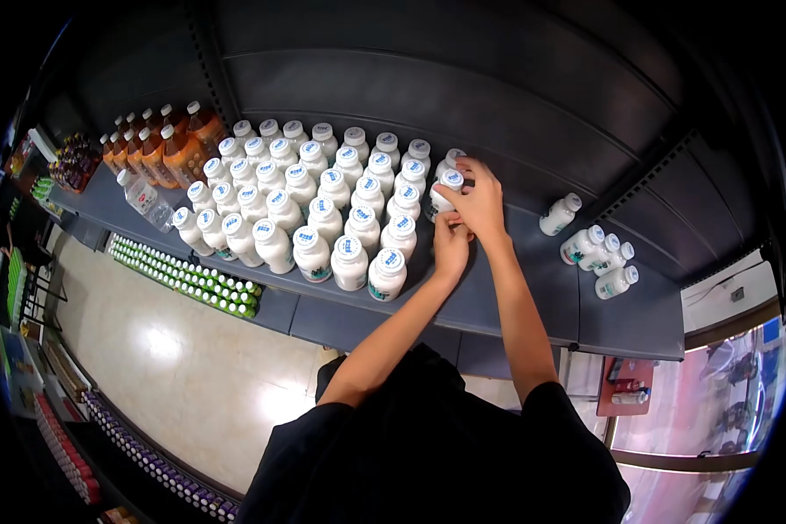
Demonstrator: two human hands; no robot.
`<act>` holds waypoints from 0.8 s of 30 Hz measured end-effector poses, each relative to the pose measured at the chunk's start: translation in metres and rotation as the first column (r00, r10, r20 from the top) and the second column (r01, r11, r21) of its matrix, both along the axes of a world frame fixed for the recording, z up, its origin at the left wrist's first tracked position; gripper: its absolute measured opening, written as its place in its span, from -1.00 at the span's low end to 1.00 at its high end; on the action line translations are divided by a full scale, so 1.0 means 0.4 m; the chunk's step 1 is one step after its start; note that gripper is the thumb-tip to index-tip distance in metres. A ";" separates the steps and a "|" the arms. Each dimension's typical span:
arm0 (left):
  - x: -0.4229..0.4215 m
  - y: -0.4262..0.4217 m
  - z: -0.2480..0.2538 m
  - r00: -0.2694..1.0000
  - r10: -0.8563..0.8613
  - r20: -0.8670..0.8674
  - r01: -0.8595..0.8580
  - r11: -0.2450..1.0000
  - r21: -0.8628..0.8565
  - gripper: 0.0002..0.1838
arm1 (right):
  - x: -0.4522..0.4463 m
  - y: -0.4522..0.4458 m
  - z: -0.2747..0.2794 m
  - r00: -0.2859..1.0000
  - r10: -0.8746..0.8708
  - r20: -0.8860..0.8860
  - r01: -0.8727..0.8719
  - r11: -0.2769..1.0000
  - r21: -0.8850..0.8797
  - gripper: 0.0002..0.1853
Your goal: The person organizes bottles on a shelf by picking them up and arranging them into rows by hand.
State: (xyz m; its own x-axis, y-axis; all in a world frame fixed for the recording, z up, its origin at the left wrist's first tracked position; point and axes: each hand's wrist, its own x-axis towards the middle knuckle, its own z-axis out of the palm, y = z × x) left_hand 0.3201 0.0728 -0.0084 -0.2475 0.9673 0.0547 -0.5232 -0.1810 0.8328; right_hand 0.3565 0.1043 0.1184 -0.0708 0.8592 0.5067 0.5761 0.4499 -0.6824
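Rows of white bottles with blue-printed caps point(323, 218) stand on a dark grey shelf point(515, 262). At the right end of these rows, my right hand point(480, 201) has its fingers wrapped round a white bottle point(446, 185), thumb near the cap. Just below it, my left hand point(451, 247) is at the lower side of that bottle, fingers bent together; whether it grips anything is hidden. Another white bottle point(453, 158) stands behind the held one, against the back panel.
Several white bottles point(589, 247) stand apart on the right of the shelf. Orange-labelled bottles point(182, 157) and a clear bottle point(146, 199) are at the left. Green bottles point(183, 275) line a lower shelf. The dark back panel point(393, 79) rises behind.
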 end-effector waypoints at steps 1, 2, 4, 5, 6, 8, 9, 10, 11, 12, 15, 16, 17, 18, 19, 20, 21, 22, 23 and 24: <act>-0.006 0.002 -0.003 0.999 -0.048 -0.004 0.048 0.999 -0.004 -0.82 | 0.001 -0.004 0.006 1.000 0.001 -0.030 -0.001 1.000 0.000 -0.42; -0.008 0.003 -0.005 0.995 -0.096 -0.008 0.096 0.995 -0.008 -0.84 | 0.012 0.001 0.006 0.998 -0.028 -0.050 0.030 0.999 0.033 -0.41; -0.001 -0.008 0.003 0.994 -0.111 -0.009 0.111 0.994 -0.009 -0.86 | 0.057 0.018 0.005 0.992 -0.089 -0.091 0.098 0.991 0.096 -0.39; 0.008 -0.012 0.008 0.993 -0.122 -0.010 0.122 0.993 -0.009 -0.87 | 0.092 0.026 0.010 0.990 -0.107 -0.091 0.119 0.984 0.129 -0.43; 0.015 -0.021 0.018 0.992 -0.120 -0.040 0.120 0.993 -0.011 -0.87 | 0.136 0.029 0.021 0.982 -0.188 -0.003 0.186 0.971 0.149 -0.48; 0.035 -0.035 0.018 0.979 -0.189 -0.075 0.192 0.981 0.030 -0.85 | 0.242 0.049 0.027 0.928 -0.352 0.123 0.316 0.917 0.243 -0.54; 0.046 -0.040 0.019 0.971 -0.222 -0.093 0.227 0.973 0.049 -0.84 | 0.300 0.063 0.017 0.886 -0.436 0.156 0.374 0.873 0.313 -0.55; 0.057 -0.050 0.035 0.964 -0.250 -0.095 0.256 0.966 0.049 -0.85 | 0.360 0.067 0.012 0.872 -0.466 0.149 0.408 0.861 0.304 -0.57; 0.071 -0.050 0.038 0.956 -0.274 -0.105 0.280 0.959 0.043 -0.85 | 0.407 0.068 0.012 0.857 -0.494 0.143 0.439 0.848 0.296 -0.58; 0.088 -0.049 0.042 0.947 -0.299 -0.117 0.305 0.952 0.038 -0.85 | 0.435 0.055 0.028 0.834 -0.527 0.165 0.476 0.838 0.267 -0.58; 0.137 -0.044 0.050 0.920 -0.360 -0.152 0.369 0.929 0.030 -0.84 | 0.537 0.103 -0.020 0.824 -0.512 0.244 0.430 0.844 0.319 -0.59; 0.155 -0.040 0.055 0.910 -0.379 -0.165 0.389 0.921 0.028 -0.83 | 0.551 0.104 -0.026 0.830 -0.498 0.252 0.416 0.853 0.315 -0.61; 0.173 -0.039 0.059 0.900 -0.398 -0.179 0.408 0.913 0.024 -0.82 | 0.562 0.105 -0.033 0.824 -0.511 0.246 0.430 0.846 0.315 -0.62; 0.190 -0.038 0.064 0.893 -0.415 -0.173 0.425 0.905 0.021 -0.82 | 0.570 0.110 -0.040 0.819 -0.522 0.238 0.444 0.839 0.314 -0.62; 0.206 -0.037 0.068 0.886 -0.432 -0.167 0.441 0.897 0.017 -0.81 | 0.578 0.114 -0.045 0.814 -0.533 0.231 0.457 0.833 0.312 -0.63; 0.220 -0.038 0.071 0.879 -0.449 -0.162 0.457 0.889 0.012 -0.81 | 0.587 0.117 -0.051 0.813 -0.530 0.240 0.436 0.829 0.350 -0.64; 0.232 -0.040 0.076 0.865 -0.471 -0.175 0.479 0.878 0.002 -0.80 | 0.593 0.115 -0.053 0.816 -0.530 0.231 0.449 0.833 0.323 -0.65; 0.242 -0.042 0.079 0.851 -0.491 -0.187 0.499 0.867 -0.008 -0.80 | 0.594 0.114 -0.058 0.819 -0.529 0.223 0.460 0.837 0.295 -0.65; 0.252 -0.048 0.081 0.837 -0.510 -0.196 0.517 0.856 -0.021 -0.79 | 0.594 0.110 -0.065 0.823 -0.525 0.217 0.468 0.843 0.265 -0.66; 0.263 -0.053 0.082 0.844 -0.495 -0.207 0.502 0.864 -0.018 -0.80 | 0.589 0.103 -0.067 0.819 -0.531 0.218 0.466 0.837 0.286 -0.70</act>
